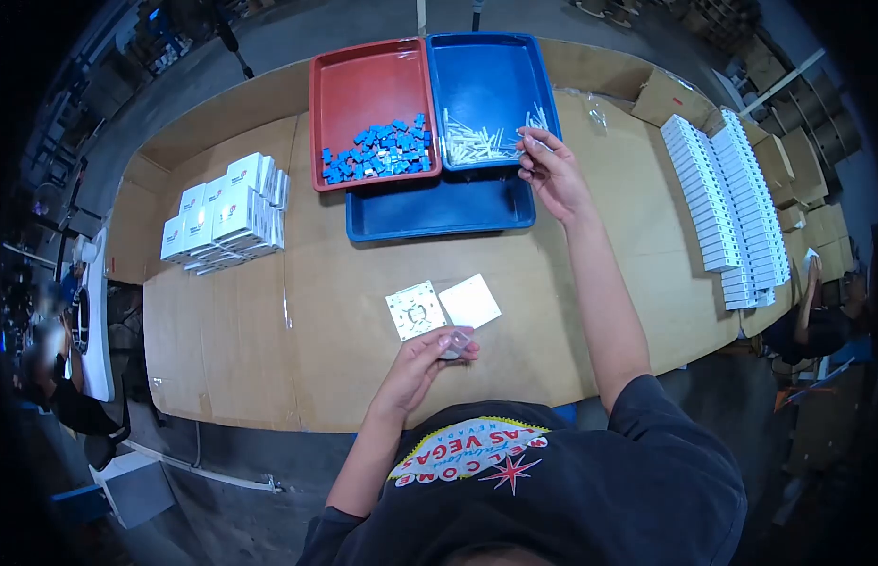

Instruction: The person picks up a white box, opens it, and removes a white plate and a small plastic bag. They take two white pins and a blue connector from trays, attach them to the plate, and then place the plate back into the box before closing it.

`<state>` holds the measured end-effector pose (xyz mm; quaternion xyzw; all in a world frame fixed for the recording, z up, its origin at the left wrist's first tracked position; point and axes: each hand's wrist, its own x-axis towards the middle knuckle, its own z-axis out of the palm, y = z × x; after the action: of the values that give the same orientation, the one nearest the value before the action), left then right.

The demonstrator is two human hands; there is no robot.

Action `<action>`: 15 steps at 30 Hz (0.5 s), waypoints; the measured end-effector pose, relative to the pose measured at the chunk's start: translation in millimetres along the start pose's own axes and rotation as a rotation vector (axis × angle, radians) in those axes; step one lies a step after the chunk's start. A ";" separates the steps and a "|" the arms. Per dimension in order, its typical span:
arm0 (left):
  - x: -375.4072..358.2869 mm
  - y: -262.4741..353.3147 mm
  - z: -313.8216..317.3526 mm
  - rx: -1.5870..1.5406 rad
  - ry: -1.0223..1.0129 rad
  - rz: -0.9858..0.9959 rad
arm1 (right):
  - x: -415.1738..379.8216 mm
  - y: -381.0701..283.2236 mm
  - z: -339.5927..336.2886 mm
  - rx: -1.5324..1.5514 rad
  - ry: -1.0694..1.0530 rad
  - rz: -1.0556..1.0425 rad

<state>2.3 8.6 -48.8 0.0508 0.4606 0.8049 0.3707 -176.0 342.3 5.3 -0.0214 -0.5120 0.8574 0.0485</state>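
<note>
My left hand (418, 371) is closed on a small clear plastic bag (457, 342), just in front of two white square pieces. One is a plate with cut-outs (416, 310); the other is a plain white square (471, 301) beside it. Farther out, my right hand (555, 174) hovers at the near right corner of a blue tray (486, 80). Its thumb and fingers are pinched together, and whatever lies between them is too small to make out. Thin whitish stick-like pieces (476, 144) lie in that tray around the fingertips.
A red tray (373, 80) holds many small blue pieces (382, 151). Another blue tray (439, 212) sits in front of both. White boxes (222, 212) are stacked at left, and long rows of white boxes (722, 208) at right. Cardboard walls (222, 108) edge the table. Other people are at both sides.
</note>
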 end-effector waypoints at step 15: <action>10.0 -14.4 -20.6 -0.382 0.280 -0.037 | -148.1 78.4 51.5 -0.572 -0.254 0.227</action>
<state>-5.7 4.9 -74.4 -0.1409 0.3479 0.8697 0.3206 -38.0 244.7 -41.1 0.0157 -0.7282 0.6746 -0.1196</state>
